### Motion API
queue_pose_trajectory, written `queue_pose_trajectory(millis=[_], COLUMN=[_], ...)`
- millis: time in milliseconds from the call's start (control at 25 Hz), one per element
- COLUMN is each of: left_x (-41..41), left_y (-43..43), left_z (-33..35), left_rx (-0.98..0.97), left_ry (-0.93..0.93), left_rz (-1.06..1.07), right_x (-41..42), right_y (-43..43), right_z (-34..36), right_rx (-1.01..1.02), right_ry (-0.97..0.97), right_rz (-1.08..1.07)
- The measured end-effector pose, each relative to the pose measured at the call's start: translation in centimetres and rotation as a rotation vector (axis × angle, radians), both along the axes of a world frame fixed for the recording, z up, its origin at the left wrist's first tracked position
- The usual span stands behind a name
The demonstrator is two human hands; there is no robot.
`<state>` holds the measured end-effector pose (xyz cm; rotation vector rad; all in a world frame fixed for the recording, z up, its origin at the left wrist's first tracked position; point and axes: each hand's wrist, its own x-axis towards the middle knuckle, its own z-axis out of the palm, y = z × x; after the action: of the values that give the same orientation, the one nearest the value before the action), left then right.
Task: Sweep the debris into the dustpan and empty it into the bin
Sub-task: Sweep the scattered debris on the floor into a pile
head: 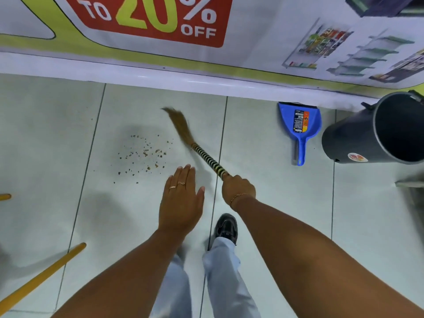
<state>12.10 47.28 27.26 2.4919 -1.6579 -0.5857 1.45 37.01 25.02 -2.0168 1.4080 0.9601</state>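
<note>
From the head camera I look down on a pale tiled floor (46, 138). At the centre of the frame my right hand (238, 188) is closed in a fist around the end of a short broom (197, 148), its handle wrapped in black and yellow stripes; a thin bracelet sits on that wrist. The broom slants up and to the left from the fist, and its brown bristles (180, 125), blurred, end above and to the right of the debris (143, 154). That debris is a loose scatter of small brown crumbs left of centre, spread over a single tile, just beside the bristles but I cannot tell whether any touch.

My left hand (181, 200) is flat and open just below the centre, fingers straight and together, palm down, holding nothing; two rings show on it. It hangs right of and below the crumbs.

In the upper right a blue dustpan (299, 127) lies on the floor with a printed label on it, its handle pointing down the frame and its wide edge against the base of the wall. Just beside it at the right edge stands a dark bin (358, 138), its open mouth toward me.

Across the top runs a banner (151, 17) reading "20% OFF". A yellow stick (43, 274) crosses the lower left corner. A black shoe (226, 227) and light trouser legs fill the bottom centre.
</note>
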Motion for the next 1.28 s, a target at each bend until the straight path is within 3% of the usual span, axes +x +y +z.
queue_pose_trajectory(millis=[280,480,680,880,1280], left_x=[6.8,9.9,10.2,10.9,13.9], left_y=[6.6,10.1,11.8,12.7,14.8], left_z=[0.8,1.5,1.5,0.9,1.3], left_rx=[0.053,0.061,0.058,0.054,0.081], left_ry=[0.022,0.019,0.084,0.101,0.046], left_rz=[0.013,-0.085,-0.095,-0.092,-0.029], right_x=[2.0,2.2,3.1,6.1,10.8], right_y=[8.0,12.5,16.7,19.4,17.9], right_z=[0.4,1.7,0.5,-0.8,-1.0], right_rx=[-0.072,-0.140,0.017,0.146,0.063], right_ry=[-0.068,-0.062,0.029,-0.002,-0.040], right_rz=[-0.031,-0.445,-0.799,-0.645,-0.419])
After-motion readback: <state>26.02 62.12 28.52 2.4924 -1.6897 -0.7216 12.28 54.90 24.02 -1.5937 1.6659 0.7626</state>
